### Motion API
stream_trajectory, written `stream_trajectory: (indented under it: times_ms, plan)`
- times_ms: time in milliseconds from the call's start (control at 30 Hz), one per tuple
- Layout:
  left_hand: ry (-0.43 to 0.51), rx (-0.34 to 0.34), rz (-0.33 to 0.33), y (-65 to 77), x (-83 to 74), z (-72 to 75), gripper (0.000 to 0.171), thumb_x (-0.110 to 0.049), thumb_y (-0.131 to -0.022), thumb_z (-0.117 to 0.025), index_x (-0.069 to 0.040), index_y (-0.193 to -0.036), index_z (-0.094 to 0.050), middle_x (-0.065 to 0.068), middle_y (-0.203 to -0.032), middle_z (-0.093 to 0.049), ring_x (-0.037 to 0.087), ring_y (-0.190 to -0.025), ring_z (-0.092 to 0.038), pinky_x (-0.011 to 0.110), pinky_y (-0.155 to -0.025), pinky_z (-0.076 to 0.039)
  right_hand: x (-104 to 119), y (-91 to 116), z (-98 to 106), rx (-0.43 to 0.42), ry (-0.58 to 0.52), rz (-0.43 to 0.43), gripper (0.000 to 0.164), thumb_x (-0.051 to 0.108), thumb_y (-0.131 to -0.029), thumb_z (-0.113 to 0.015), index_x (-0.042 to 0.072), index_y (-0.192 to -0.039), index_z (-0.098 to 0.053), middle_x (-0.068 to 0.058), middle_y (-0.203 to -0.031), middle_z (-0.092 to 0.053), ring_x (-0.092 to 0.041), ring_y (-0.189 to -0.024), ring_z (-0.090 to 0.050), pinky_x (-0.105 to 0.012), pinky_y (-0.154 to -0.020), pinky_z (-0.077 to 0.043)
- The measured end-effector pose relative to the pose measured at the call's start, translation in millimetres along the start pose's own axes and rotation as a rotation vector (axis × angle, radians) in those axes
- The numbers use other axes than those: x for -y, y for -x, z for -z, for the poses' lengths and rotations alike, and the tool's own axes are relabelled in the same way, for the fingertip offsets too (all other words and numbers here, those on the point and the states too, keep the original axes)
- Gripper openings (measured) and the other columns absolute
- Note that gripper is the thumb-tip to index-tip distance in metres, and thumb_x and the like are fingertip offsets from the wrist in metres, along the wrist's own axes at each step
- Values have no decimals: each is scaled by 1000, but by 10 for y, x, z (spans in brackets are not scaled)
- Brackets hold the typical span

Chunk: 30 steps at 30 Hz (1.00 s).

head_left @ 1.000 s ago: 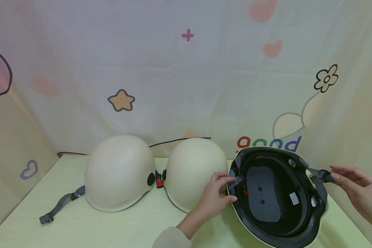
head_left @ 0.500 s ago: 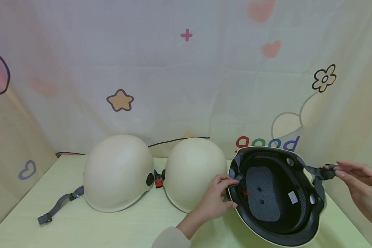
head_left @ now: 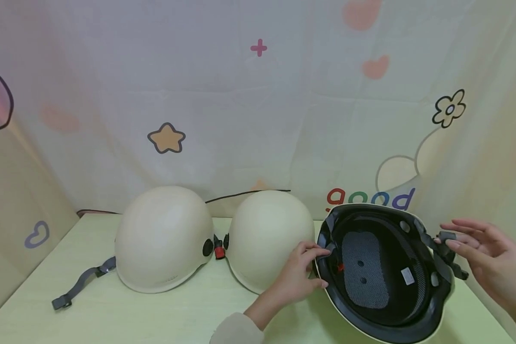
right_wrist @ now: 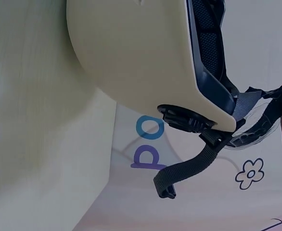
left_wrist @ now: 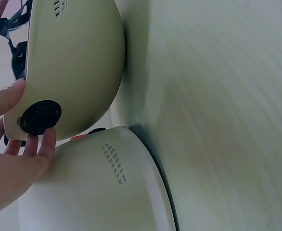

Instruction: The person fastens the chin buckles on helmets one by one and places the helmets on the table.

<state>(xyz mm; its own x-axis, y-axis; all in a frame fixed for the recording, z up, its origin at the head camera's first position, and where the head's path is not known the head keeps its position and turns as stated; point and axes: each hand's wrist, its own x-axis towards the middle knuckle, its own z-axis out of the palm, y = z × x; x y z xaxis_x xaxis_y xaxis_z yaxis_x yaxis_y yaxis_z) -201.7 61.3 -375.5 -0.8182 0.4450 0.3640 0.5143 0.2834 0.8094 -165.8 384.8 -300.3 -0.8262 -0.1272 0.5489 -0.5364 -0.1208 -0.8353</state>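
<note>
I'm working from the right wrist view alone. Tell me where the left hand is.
Observer: The left hand grips the rim of the held helmet on the side opposite the right hand.
Operator: Report any other helmets.
Observer: There are two more: the middle helmet and the far-left helmet, both dome up on the table.
Operator: Now give me something inside the held helmet that my view misses.
Observer: A small white label shows inside it in the head view; any print on it is too small to read.
</note>
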Motion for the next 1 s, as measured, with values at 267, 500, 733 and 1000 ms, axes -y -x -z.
stream_trajectory:
  times_ms: [267, 500, 733, 1000]
  plan:
    - [-12, 2, -34, -7, 14, -13, 54, -4, -70, -77, -11, -120, -58, 3, -121, -43, 11, -88, -46, 20, -73, -45, -35, 112, -89, 58, 316, -142, 33, -18, -85, -49, -10, -117, -48, -5, -102, -65, -10, -92, -61, -16, -75, -48]
    - [11, 0, -26, -3, -4, -14, 53, -3, -71, -77, -10, -120, -58, 3, -121, -43, 11, -95, -45, 21, -75, -45, -117, 246, -133, 222, 614, -320, 32, -3, -90, -53, -1, -122, -49, 2, -102, -65, -10, -91, -62, -18, -72, -49]
    - [13, 9, -19, 3, -11, -15, 53, -4, -71, -76, -11, -120, -58, 3, -122, -43, 12, -93, -46, 22, -75, -46, -173, 297, -210, 349, 606, -388, 32, 4, -91, -53, -5, -122, -48, 9, -111, -61, -6, -97, -59, -20, -74, -50]
    - [25, -3, -35, -16, -2, -24, 52, -5, -71, -77, -9, -120, -58, 4, -120, -43, 15, -92, -47, 19, -73, -45, -78, 294, -109, 264, 667, -391, 31, 3, -92, -52, -3, -123, -50, 13, -112, -60, -2, -96, -59, -20, -72, -50]
